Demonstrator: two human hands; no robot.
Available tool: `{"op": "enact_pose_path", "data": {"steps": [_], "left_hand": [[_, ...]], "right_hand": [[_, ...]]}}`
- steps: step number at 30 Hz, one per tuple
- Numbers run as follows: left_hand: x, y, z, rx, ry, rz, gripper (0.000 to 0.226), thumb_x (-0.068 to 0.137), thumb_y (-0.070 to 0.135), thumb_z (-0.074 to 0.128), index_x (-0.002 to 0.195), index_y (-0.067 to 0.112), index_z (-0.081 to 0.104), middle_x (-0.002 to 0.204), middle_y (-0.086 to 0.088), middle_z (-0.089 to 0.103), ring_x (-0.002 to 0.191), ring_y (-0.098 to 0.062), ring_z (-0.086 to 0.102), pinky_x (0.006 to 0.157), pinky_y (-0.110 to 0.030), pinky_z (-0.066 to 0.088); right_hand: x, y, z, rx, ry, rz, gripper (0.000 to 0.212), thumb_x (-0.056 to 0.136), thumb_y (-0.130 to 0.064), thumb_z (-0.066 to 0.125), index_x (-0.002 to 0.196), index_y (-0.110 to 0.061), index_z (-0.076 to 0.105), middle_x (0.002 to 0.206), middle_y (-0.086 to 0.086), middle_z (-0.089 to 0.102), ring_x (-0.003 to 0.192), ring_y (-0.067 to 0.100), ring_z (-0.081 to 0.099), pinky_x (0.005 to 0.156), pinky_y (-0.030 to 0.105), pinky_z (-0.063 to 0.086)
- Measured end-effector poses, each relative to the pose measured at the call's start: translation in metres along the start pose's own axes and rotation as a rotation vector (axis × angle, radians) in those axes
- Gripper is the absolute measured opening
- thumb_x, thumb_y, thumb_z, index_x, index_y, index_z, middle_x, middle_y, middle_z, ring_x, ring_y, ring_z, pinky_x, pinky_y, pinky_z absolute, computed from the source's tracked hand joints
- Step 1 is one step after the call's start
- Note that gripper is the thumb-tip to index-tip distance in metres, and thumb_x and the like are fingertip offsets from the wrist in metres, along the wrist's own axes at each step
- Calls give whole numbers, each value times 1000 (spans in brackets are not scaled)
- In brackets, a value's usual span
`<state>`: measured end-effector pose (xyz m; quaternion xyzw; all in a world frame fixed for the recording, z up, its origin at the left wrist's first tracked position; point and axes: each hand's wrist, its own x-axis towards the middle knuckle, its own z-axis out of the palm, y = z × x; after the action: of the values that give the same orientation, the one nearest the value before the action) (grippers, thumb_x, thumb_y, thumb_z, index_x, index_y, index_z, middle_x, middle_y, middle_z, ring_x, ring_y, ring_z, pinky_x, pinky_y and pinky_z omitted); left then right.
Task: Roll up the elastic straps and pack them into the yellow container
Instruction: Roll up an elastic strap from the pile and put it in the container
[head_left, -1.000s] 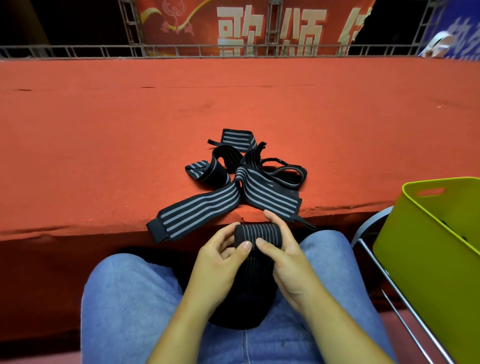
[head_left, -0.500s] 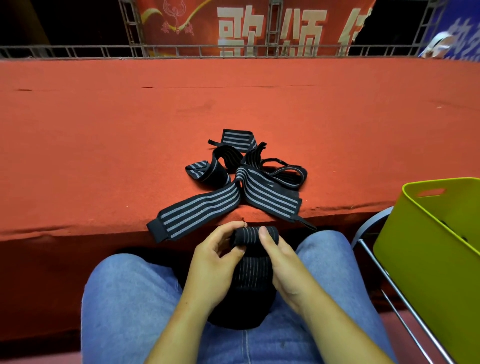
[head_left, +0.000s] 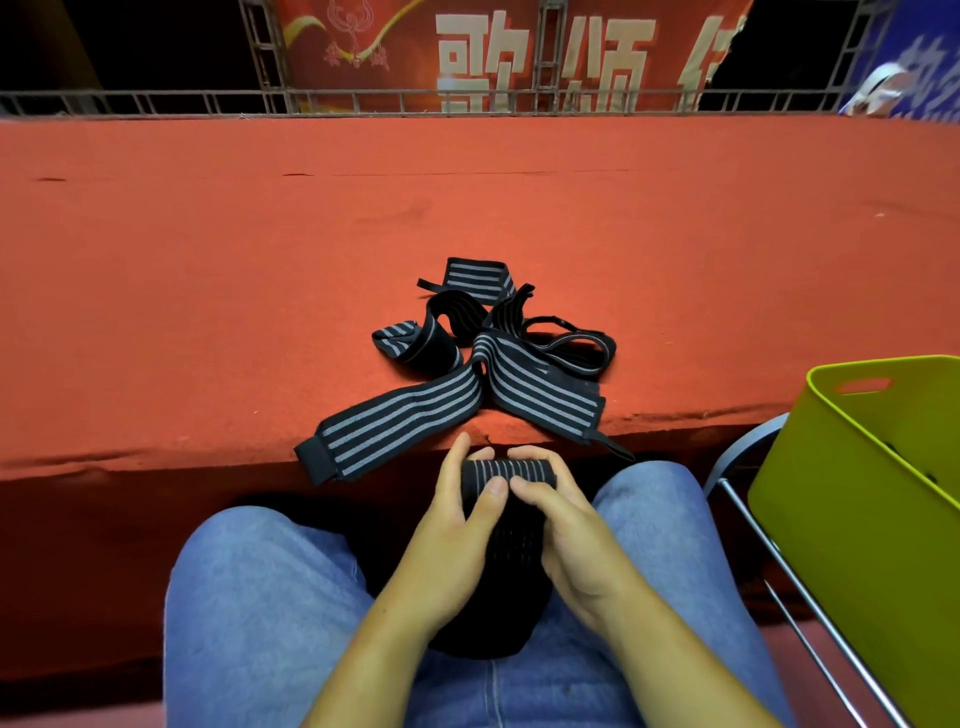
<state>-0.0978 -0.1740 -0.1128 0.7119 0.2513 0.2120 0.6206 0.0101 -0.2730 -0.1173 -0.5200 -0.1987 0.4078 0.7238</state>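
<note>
A black elastic strap with grey stripes, partly rolled (head_left: 506, 470), sits above my lap between both hands. My left hand (head_left: 457, 512) grips the roll's left end and my right hand (head_left: 558, 512) grips its right end, thumbs meeting on the near face. The strap's loose tail (head_left: 511, 561) hangs down between my knees. A tangled pile of several loose striped straps (head_left: 467, 358) lies on the red carpeted ledge just beyond my hands. The yellow-green container (head_left: 883, 467) stands at my right, open-topped, its inside mostly out of view.
The red carpeted platform (head_left: 260, 260) stretches far ahead, its front edge (head_left: 156, 460) right over my knees. A metal chair frame (head_left: 763, 545) holds the container. A metal railing (head_left: 363, 101) and banners run along the back.
The roll has turned further and grown slightly thicker. Both hands shifted around it, fingers now wrapped over its top with the thumbs together.
</note>
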Motion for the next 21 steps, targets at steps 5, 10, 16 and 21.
{"op": "enact_pose_path", "data": {"steps": [5,10,16,21], "left_hand": [[-1,5,3,-3,-10,16,63,106,44,50,159,53,17,148,38,44,133,15,47,121,-31,37],[0,5,1,12,25,4,56,106,45,47,158,51,26,147,32,47,123,29,42,109,-11,32],[2,5,-1,-29,130,30,31,104,28,59,134,32,61,118,15,74,108,12,66,93,-12,52],[1,6,-2,-81,100,58,34,103,6,60,131,25,61,99,22,78,96,5,72,79,-9,52]], "right_hand": [[2,6,5,-74,53,-60,22,99,-41,67,118,-30,66,122,8,75,117,27,71,104,49,56],[4,8,2,-130,84,-110,15,100,-43,66,114,-37,68,122,7,75,121,32,69,109,57,52],[6,7,-2,-87,81,-115,28,95,-35,65,124,-35,66,127,15,72,124,42,66,108,61,51],[5,4,-1,-22,82,-50,32,108,-19,55,130,-39,65,126,12,74,119,33,71,103,54,57]]}}
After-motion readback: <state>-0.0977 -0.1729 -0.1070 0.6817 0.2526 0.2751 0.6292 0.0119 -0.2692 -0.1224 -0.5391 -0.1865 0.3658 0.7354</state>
